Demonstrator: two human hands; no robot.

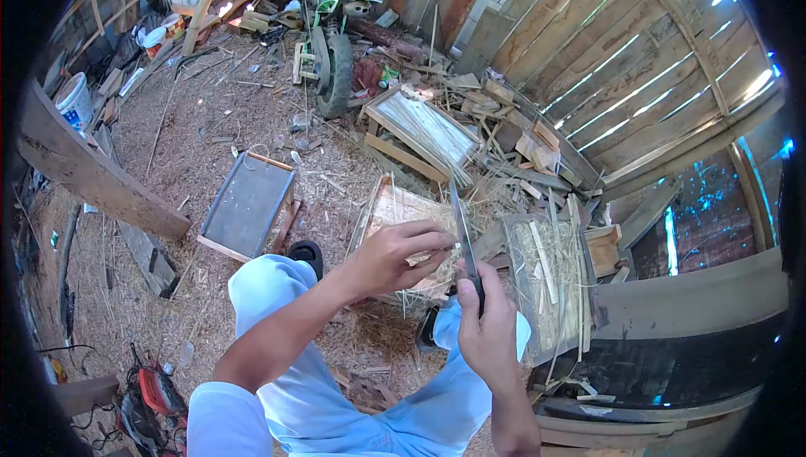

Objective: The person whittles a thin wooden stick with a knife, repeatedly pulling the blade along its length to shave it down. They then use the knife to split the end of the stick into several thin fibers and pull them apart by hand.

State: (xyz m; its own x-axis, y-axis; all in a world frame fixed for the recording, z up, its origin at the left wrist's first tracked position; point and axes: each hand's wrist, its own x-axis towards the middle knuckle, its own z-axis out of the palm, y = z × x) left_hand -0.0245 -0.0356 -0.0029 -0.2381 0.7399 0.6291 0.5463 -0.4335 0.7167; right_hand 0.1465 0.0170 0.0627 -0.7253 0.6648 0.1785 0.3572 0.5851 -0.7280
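My right hand (487, 323) is wrapped round the black handle of a long knife (461, 215), its narrow blade pointing up and away from me. Close to the blade's left side, my left hand (405, 257) has its fingers bent towards the thumb. What sits between those fingertips, if anything, is too small to make out. Below both hands, between my knees, stands a shallow wooden box (395, 205) with pale shavings about it. To the right, thin wooden strips (554, 281) lie on a board beside my knee.
A grey-topped wooden box (249, 205) stands on the shaving-covered floor at left. Ahead, another box (420, 125) carries thin strips, near a wheel (336, 75) and scrap wood (529, 142). A wooden post (101, 167) leans at left; a red power tool (159, 390) lies lower left.
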